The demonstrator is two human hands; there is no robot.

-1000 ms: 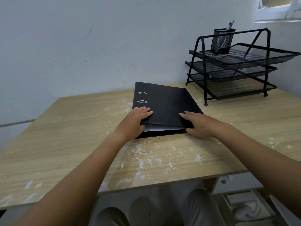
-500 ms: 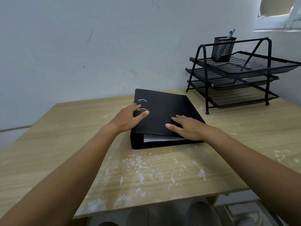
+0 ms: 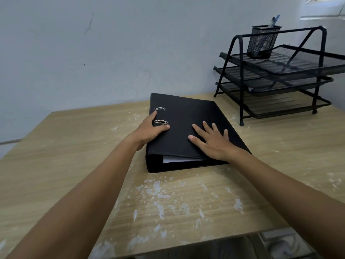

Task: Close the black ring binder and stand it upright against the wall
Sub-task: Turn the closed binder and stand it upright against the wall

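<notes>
The black ring binder (image 3: 186, 116) lies flat and closed on the wooden desk (image 3: 56, 156), spine to the left, with white paper edges showing at its near end. My left hand (image 3: 149, 130) grips the spine edge, thumb on the cover beside two metal ring slots, fingers wrapped over the side. On the cover's near right part rests my right hand (image 3: 211, 142), flat with fingers spread. The pale wall (image 3: 112, 53) rises just behind the binder.
A black three-tier mesh letter tray (image 3: 280, 79) stands at the back right of the desk, with a mesh pen cup (image 3: 262, 42) on its top tier. White paint flecks mark the desk's near surface. An open drawer shows below the desk's front right edge.
Both hands slid from the binder's near edge up onto it: the left onto the spine by the ring slots, the right flat on the cover. The cover now lies fully down.
</notes>
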